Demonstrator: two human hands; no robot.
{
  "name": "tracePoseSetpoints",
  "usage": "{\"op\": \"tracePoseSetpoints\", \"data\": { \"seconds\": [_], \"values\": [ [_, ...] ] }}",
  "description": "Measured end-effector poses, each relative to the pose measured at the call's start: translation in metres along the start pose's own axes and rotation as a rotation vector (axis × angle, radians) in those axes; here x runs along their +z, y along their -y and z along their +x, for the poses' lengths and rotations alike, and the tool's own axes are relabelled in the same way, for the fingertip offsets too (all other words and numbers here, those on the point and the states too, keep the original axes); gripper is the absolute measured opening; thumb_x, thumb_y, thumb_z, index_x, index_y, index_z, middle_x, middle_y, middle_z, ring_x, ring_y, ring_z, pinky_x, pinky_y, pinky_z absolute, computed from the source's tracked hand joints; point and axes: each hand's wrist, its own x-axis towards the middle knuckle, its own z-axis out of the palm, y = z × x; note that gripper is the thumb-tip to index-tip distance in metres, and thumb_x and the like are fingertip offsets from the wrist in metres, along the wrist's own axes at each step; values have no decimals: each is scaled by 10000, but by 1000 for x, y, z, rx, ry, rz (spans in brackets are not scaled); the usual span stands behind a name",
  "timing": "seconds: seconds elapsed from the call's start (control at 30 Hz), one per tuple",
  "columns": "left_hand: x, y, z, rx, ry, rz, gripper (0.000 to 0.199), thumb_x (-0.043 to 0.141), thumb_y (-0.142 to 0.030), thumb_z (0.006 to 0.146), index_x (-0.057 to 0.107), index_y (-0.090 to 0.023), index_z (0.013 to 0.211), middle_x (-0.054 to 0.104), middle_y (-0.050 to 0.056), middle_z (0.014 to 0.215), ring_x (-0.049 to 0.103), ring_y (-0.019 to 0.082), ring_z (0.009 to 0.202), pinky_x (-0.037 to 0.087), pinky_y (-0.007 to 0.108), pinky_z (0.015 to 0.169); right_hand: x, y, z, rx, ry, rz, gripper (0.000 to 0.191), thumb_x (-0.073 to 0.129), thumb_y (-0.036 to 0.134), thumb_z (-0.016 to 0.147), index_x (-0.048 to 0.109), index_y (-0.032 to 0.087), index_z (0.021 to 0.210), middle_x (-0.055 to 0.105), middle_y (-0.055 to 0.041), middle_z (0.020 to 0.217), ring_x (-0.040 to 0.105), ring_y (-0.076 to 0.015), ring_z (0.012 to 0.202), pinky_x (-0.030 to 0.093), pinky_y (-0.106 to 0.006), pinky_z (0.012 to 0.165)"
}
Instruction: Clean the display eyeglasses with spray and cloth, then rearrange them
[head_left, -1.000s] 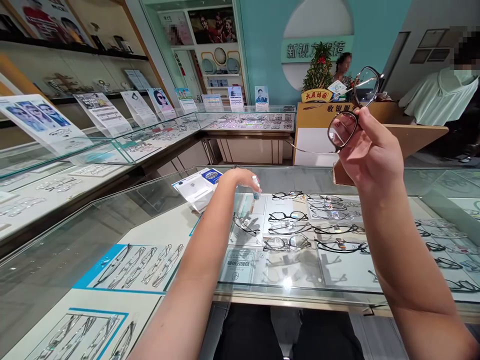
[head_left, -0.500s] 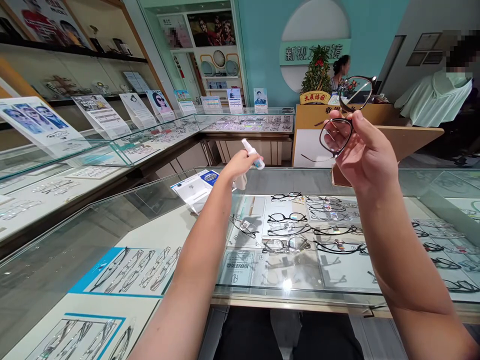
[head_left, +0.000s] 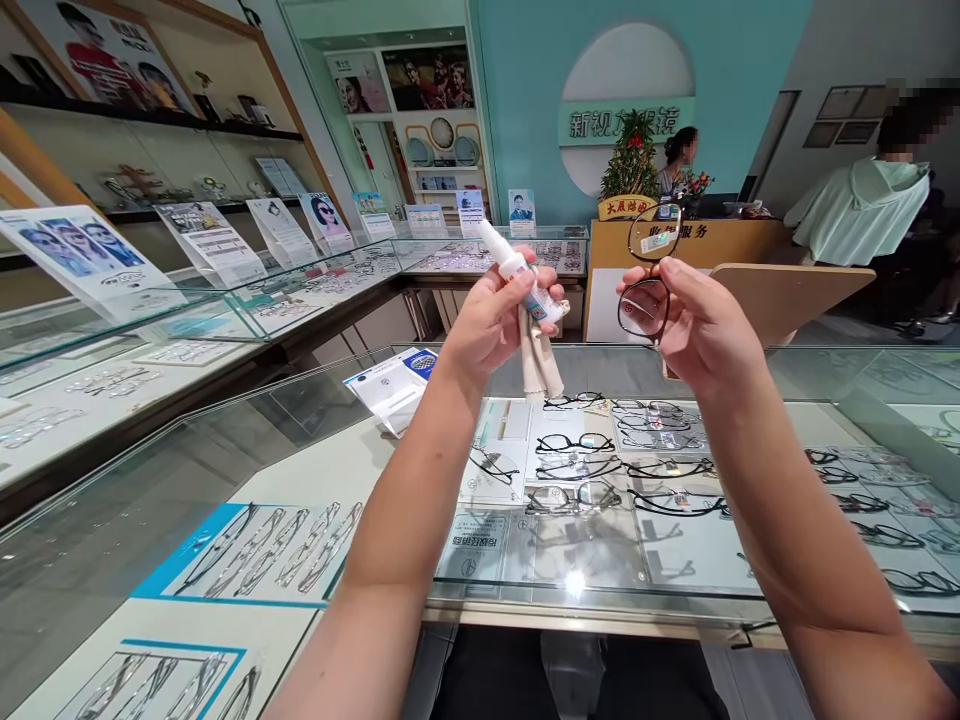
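My left hand (head_left: pixel 491 325) is raised above the glass counter, gripping a small white spray bottle (head_left: pixel 517 268) with a blue label. A beige lens cloth (head_left: pixel 541 365) hangs down from the same hand. My right hand (head_left: pixel 701 325) holds up a pair of dark-rimmed eyeglasses (head_left: pixel 649 275) between thumb and fingers, with one lens near the fingertips and the other above it. The temple arms are hard to make out. The two hands are close together but apart, with the bottle and glasses facing each other.
Below my hands is a glass display counter (head_left: pixel 225 470) with rows of eyeglasses under it. A leaflet (head_left: pixel 394 390) lies on top. A person (head_left: pixel 679 165) stands behind a wooden cashier desk (head_left: pixel 697 240), and another person in a pale green hoodie (head_left: pixel 859 210) stands at the right.
My left hand has risen from the counter with the bottle, now lifting the cloth too. The eyeglasses have moved left and lower, towards my left hand.
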Motion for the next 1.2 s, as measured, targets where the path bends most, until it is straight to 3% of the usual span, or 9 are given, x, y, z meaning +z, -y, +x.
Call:
{"op": "tracePoseSetpoints", "data": {
  "seconds": [0.1, 0.2, 0.27, 0.43, 0.5, 0.6, 0.7, 0.93, 1.2],
  "values": [
    [9, 0, -1, -19, -15, 190, 240, 597, -437, 890, 471, -233, 893, 522, 26, 806, 638, 172, 809, 449, 244, 490, 2, 2, -2, 34, 26, 1, 264, 856, 479, 862, 708, 267, 914, 799, -18, 1096, 733, -166, 1001, 623, -321, 941],
    [15, 2, -2, -11, -15, 307, 600, 320, -785, 961, 433, -232, 757, 412, 22, 655, 555, 168, 624, 386, 277, 408, 4, 4, -4, 85, 71, -31, 273, 860, 486, 862, 704, 264, 891, 799, -32, 1094, 724, -172, 963, 618, -334, 910],
    [17, 4, -1, 2, -2, 344, 837, 121, -970, 885, 491, -235, 729, 326, -3, 556, 471, 155, 502, 360, 298, 378, 7, 5, -6, 124, 104, -51, 286, 866, 490, 857, 697, 259, 866, 798, -43, 1071, 713, -175, 928, 610, -342, 892],
    [15, 12, 1, -51, -43, 495, 1072, -143, -974, 805, 631, -234, 758, 260, -7, 448, 406, 163, 419, 412, 348, 432, 12, 5, -9, 171, 170, -62, 298, 883, 483, 846, 698, 250, 843, 797, -42, 1025, 680, -169, 892, 577, -343, 886],
    [12, 17, 1, -11, -106, 555, 1002, -99, -953, 854, 575, -239, 654, 291, 11, 439, 397, 152, 422, 406, 352, 453, 13, 4, -10, 177, 201, -89, 300, 873, 487, 861, 698, 244, 846, 797, -47, 1031, 670, -172, 900, 560, -344, 876],
    [8, 26, 1, 136, -185, 661, 863, 115, -904, 959, 438, -236, 519, 369, 32, 460, 389, 125, 441, 347, 351, 484, 15, 1, -11, 207, 250, -120, 300, 862, 486, 878, 696, 237, 856, 796, -48, 1026, 645, -167, 869, 533, -349, 852],
    [5, 32, 0, 226, -204, 794, 847, 208, -875, 986, 421, -225, 486, 434, 38, 490, 429, 130, 486, 340, 354, 527, 17, -2, -12, 215, 294, -121, 286, 844, 477, 901, 700, 232, 869, 791, -45, 1013, 631, -164, 863, 512, -353, 857],
    [4, 36, 0, 242, -246, 951, 794, 342, -830, 988, 432, -217, 491, 451, 14, 491, 443, 143, 512, 369, 352, 587, 22, -5, -14, 217, 361, -150, 301, 850, 498, 888, 707, 234, 863, 783, -49, 1010, 641, -185, 917, 499, -372, 879],
    [7, 34, -2, 249, -256, 926, 816, 308, -869, 975, 453, -213, 511, 466, 14, 493, 442, 142, 511, 342, 344, 567, 22, -5, -14, 250, 381, -100, 294, 859, 487, 879, 712, 232, 872, 781, -46, 1009, 656, -179, 943, 520, -351, 902]
  ]
}}
